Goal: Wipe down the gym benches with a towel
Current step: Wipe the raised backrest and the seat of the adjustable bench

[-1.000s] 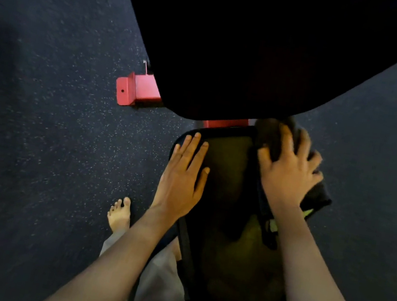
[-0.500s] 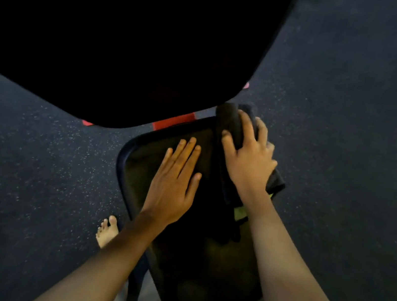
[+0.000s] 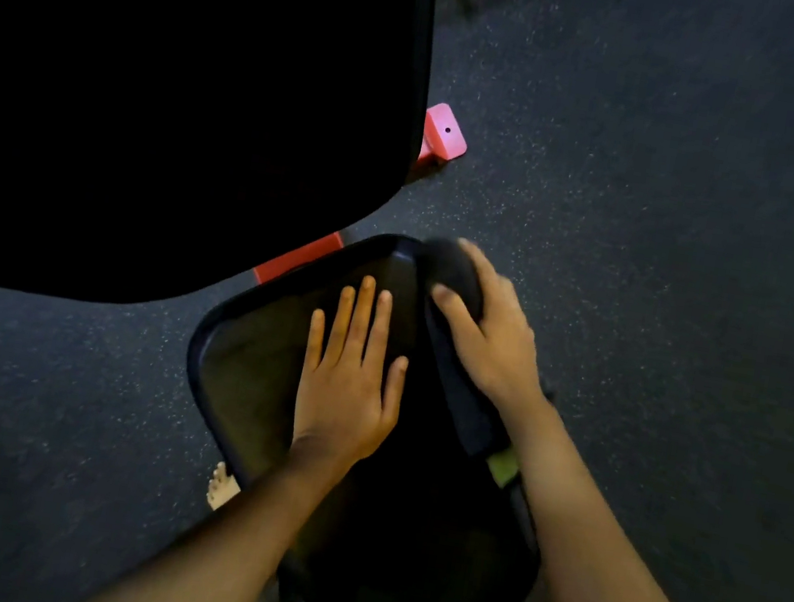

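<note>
Dark, speckled gym floor [image 3: 662, 186] lies all around me. My two hands are apart. My left hand [image 3: 350, 387] lies flat on the seat pad [image 3: 242, 380] with its fingers straight. It has stayed in the same spot, holding the pad steady. My right hand [image 3: 488, 336] grips the towel [image 3: 457, 268], fingers curled over the bunched-up part. A moment ago this hand pressed the towel near the far right edge. Now it has slid onto the far corner of the pad, and the towel has rolled into a ball under my fingers. The rest of the towel trails back along the right edge under my wrist, by a little green tag [image 3: 504, 466]. I think the corner is getting its wipe now, and the middle of the seat comes next. Past the corner is the red frame [image 3: 298, 256], then the big black back pad [image 3: 180, 110]. I guess that needs a wipe too.
</note>
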Demonstrator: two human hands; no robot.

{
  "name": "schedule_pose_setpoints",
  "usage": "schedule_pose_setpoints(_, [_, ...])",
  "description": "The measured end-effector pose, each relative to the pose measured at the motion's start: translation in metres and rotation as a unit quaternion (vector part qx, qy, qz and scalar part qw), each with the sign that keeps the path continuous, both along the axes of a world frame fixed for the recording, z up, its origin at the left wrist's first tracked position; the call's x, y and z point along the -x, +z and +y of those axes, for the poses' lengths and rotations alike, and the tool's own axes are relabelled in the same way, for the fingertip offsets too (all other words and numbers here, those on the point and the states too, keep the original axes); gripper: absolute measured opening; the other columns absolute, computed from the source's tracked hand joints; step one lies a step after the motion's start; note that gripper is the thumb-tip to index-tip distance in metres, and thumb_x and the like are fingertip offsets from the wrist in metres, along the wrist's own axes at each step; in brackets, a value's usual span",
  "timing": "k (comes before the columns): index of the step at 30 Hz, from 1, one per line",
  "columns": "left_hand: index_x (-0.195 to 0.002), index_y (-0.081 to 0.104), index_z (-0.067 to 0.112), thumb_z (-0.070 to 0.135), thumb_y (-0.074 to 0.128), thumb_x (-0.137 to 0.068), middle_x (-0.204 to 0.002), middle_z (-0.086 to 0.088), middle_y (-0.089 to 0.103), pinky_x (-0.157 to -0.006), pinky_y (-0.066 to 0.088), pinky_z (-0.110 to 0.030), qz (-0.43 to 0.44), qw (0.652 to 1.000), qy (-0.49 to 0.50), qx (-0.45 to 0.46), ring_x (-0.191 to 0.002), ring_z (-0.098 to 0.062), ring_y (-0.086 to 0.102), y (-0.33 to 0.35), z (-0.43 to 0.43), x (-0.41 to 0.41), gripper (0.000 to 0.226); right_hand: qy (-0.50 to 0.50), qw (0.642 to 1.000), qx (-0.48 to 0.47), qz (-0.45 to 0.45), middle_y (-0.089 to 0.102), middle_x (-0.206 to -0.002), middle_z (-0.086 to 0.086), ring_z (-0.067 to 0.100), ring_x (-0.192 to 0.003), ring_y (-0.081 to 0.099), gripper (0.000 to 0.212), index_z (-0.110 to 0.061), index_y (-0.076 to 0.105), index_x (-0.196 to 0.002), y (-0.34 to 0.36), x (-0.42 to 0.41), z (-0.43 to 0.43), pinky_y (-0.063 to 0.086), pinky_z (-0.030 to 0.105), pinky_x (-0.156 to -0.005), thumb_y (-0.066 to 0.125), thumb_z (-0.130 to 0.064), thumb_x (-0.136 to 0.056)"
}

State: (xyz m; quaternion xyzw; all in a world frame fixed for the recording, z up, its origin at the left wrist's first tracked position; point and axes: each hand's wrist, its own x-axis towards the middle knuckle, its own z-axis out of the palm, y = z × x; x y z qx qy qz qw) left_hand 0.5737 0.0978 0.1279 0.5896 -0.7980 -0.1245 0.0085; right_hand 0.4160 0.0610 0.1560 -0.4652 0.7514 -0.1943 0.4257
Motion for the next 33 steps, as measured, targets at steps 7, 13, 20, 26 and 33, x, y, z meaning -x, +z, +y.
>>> schedule_pose_setpoints(7, [-0.146, 0.022, 0.007, 0.038, 0.027, -0.096, -0.151, -0.017, 0.029, -0.114, 0.009, -0.045, 0.010, 1.000, 0.003, -0.008, -0.141, -0.027, 0.017, 0.001, -0.003, 0.001, 0.059, -0.024, 0.999, 0.016, -0.029, 0.048, -0.131, -0.008, 0.016, -0.120, 0.051, 0.050, -0.051, 0.038, -0.138, 0.001, 0.001, -0.007, 0.034, 0.032, -0.094, 0.054, -0.052, -0.091])
schedule_pose_setpoints(13, [-0.146, 0.022, 0.008, 0.037, 0.030, -0.095, -0.152, -0.017, 0.028, -0.114, 0.005, -0.041, 0.026, 1.000, 0.007, -0.006, -0.141, -0.026, 0.017, 0.000, -0.004, 0.003, 0.059, -0.020, 0.999, -0.019, 0.036, 0.037, -0.142, -0.011, 0.016, -0.125, 0.047, 0.061, -0.052, 0.023, -0.144, 0.009, 0.009, 0.076, 0.038, 0.044, -0.095, 0.041, -0.065, -0.087])
schedule_pose_setpoints(20, [-0.146, 0.021, 0.008, 0.038, 0.026, -0.096, -0.152, -0.017, 0.028, -0.114, 0.005, -0.042, 0.014, 1.000, 0.006, -0.004, -0.141, -0.026, 0.017, 0.000, -0.003, 0.004, 0.059, 0.013, 1.000, -0.005, 0.001, 0.047, -0.131, 0.000, 0.028, -0.122, 0.050, 0.048, -0.046, 0.038, -0.139, 0.001, -0.005, -0.034, 0.036, 0.046, -0.103, 0.050, -0.053, -0.093])
schedule_pose_setpoints(26, [-0.146, 0.020, 0.008, 0.038, 0.028, -0.096, -0.152, -0.017, 0.028, -0.114, 0.006, -0.042, 0.018, 1.000, 0.005, -0.004, -0.141, -0.026, 0.018, 0.000, -0.004, 0.004, 0.059, -0.046, 0.999, 0.004, 0.024, 0.047, -0.131, -0.006, 0.018, -0.118, 0.051, 0.055, -0.046, 0.035, -0.141, 0.006, 0.000, 0.019, 0.031, 0.030, -0.087, 0.046, -0.060, -0.090])
schedule_pose_setpoints(33, [-0.147, 0.020, 0.009, 0.038, 0.028, -0.096, -0.152, -0.017, 0.027, -0.114, 0.004, -0.041, 0.016, 1.000, 0.004, -0.002, -0.141, -0.026, 0.016, -0.001, -0.003, 0.004, 0.059, -0.039, 0.994, -0.051, 0.085, 0.039, -0.142, 0.000, 0.027, -0.121, 0.050, 0.066, -0.044, 0.021, -0.148, 0.011, 0.001, 0.065, 0.039, 0.053, -0.099, 0.031, -0.067, -0.087])
